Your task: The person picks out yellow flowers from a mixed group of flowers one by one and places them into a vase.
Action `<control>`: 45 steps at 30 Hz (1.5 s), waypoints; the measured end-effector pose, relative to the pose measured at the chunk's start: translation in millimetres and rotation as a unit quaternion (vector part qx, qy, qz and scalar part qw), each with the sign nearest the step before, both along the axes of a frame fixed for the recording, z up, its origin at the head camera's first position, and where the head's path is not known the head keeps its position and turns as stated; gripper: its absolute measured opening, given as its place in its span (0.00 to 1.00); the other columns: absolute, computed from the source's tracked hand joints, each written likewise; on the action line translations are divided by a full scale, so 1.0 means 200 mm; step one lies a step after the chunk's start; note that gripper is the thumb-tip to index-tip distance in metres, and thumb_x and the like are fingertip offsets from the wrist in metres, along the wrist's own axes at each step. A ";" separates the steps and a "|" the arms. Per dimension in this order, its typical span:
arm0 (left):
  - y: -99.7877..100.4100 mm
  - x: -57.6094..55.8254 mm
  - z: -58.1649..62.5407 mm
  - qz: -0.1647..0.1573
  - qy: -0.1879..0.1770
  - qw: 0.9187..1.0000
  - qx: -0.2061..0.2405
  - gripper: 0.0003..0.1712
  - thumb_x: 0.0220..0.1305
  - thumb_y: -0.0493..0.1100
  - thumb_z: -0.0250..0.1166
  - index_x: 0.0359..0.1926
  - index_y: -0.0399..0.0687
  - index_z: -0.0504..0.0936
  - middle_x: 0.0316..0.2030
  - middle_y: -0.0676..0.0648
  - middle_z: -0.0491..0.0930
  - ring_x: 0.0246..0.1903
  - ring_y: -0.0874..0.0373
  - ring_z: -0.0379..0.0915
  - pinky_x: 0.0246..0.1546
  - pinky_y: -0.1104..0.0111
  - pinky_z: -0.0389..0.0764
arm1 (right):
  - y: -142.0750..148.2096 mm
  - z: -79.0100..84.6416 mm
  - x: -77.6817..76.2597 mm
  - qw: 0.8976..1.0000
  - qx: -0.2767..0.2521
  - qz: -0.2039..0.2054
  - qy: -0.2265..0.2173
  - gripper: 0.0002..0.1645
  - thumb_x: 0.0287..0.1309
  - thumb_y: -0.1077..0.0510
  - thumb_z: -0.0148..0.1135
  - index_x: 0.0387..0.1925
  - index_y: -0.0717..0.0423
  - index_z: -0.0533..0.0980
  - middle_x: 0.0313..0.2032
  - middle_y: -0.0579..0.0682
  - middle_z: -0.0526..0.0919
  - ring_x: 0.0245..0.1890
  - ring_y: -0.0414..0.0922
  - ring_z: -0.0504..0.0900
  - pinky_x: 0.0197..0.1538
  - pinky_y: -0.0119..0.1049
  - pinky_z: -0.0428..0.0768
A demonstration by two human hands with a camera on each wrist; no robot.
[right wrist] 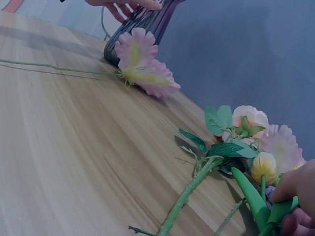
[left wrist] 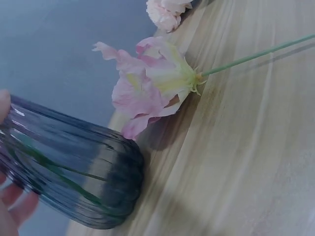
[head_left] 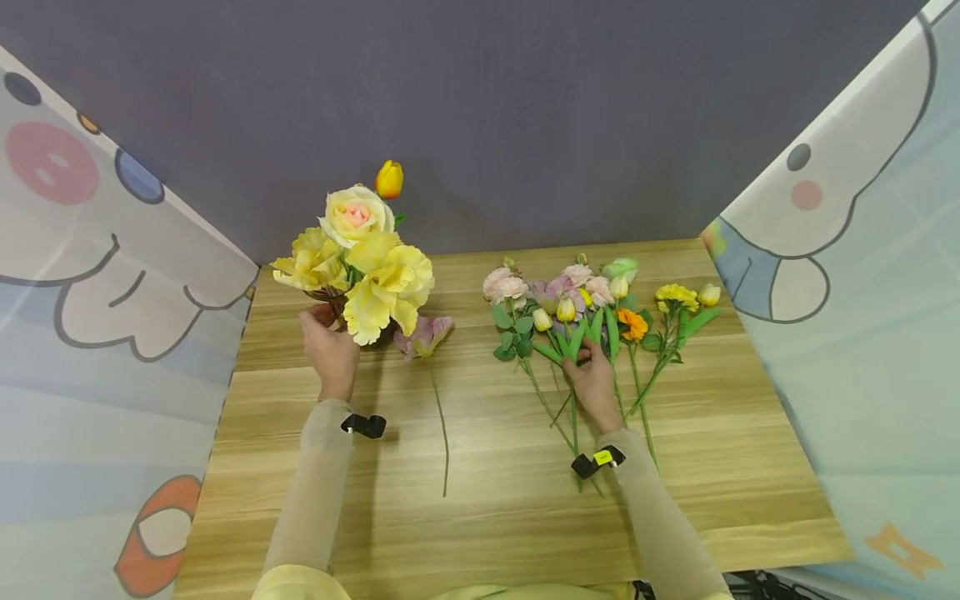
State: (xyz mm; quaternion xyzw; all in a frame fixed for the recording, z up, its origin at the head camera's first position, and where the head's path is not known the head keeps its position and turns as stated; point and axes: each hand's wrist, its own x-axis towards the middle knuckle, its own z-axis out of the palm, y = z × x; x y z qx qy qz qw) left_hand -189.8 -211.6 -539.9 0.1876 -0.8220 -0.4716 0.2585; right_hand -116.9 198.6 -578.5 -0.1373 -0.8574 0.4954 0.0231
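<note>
My left hand (head_left: 332, 354) holds the upper part of a dark, ribbed glass vase (left wrist: 93, 164), with stems visible through its wall. From the vase rise a cream rose (head_left: 356, 215), ruffled yellow flowers (head_left: 390, 287) and an orange-yellow tulip (head_left: 389, 179). On the right, my right hand (head_left: 594, 385) pinches the green leaves and stem of a pale yellow tulip (right wrist: 264, 167) among the loose flowers. Between the hands lies a pink-purple ruffled flower (head_left: 424, 336), its bloom close to the vase base and its long stem pointing toward me.
Around my right hand lie pale pink roses (head_left: 505, 286), an orange flower (head_left: 632, 325), a yellow blossom cluster (head_left: 677, 296) and other stems. The wooden table (head_left: 487, 533) meets a dark grey wall (head_left: 480, 125) behind. Cartoon-printed panels (head_left: 847, 192) stand at both sides.
</note>
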 end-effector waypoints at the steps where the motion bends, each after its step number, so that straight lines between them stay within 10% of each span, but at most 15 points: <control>1: 0.00 0.00 0.01 0.000 -0.005 1.000 -0.008 0.25 0.65 0.44 0.69 0.57 0.38 0.72 0.49 0.37 0.78 0.50 0.41 0.78 0.50 0.50 0.75 | 0.00 0.00 0.00 1.000 -0.004 0.001 0.001 0.34 0.70 0.61 0.62 0.70 0.73 0.64 0.48 0.62 0.76 0.31 0.39 0.72 0.32 0.26 0.71; 6: -0.04 0.01 0.04 -0.050 -0.002 0.998 -0.037 0.34 0.62 0.46 0.70 0.63 0.35 0.67 0.52 0.35 0.71 0.50 0.39 0.71 0.49 0.51 0.71 | 0.02 0.00 0.02 1.000 -0.005 0.009 0.006 0.30 0.71 0.58 0.62 0.67 0.72 0.68 0.49 0.62 0.76 0.33 0.40 0.72 0.34 0.27 0.71; 13: -0.15 -0.01 0.08 -0.233 0.015 0.972 0.009 0.37 0.64 0.33 0.63 0.73 0.35 0.62 0.67 0.32 0.66 0.71 0.38 0.61 0.73 0.45 0.60 | 0.01 0.01 0.03 0.998 -0.046 -0.007 0.032 0.27 0.72 0.58 0.62 0.64 0.70 0.71 0.46 0.59 0.76 0.32 0.40 0.71 0.32 0.26 0.70; 18: -0.17 0.00 0.09 -0.229 0.011 0.973 0.032 0.34 0.65 0.37 0.66 0.69 0.33 0.66 0.64 0.32 0.70 0.67 0.38 0.66 0.70 0.45 0.66 | -0.01 0.07 0.00 0.988 -0.113 -0.058 0.091 0.22 0.72 0.55 0.63 0.59 0.66 0.75 0.28 0.48 0.72 0.21 0.35 0.64 0.25 0.26 0.63; 28: -0.12 0.06 0.05 -0.136 0.053 0.989 -0.002 0.48 0.58 0.48 0.78 0.76 0.53 0.64 0.66 0.40 0.66 0.58 0.51 0.66 0.54 0.57 0.71 | -0.11 0.39 -0.10 0.892 -0.340 -0.072 0.290 0.07 0.71 0.63 0.63 0.39 0.63 0.73 0.31 0.51 0.77 0.24 0.42 0.80 0.31 0.32 0.81; 36: -0.07 0.08 0.05 -0.114 0.060 0.992 -0.011 0.53 0.56 0.49 0.80 0.77 0.47 0.61 0.67 0.35 0.63 0.64 0.46 0.60 0.63 0.51 0.65 | -0.27 0.64 -0.19 0.827 -0.414 -0.037 0.379 0.05 0.73 0.65 0.59 0.47 0.62 0.77 0.37 0.53 0.82 0.30 0.45 0.84 0.39 0.36 0.84; 45: -0.09 0.10 0.05 -0.139 0.036 0.990 0.011 0.43 0.61 0.50 0.76 0.74 0.51 0.69 0.63 0.37 0.64 0.56 0.50 0.61 0.55 0.50 0.68 | -0.48 0.84 -0.27 0.795 -0.448 -0.003 0.408 0.06 0.74 0.68 0.53 0.47 0.61 0.75 0.36 0.53 0.81 0.30 0.44 0.85 0.41 0.38 0.85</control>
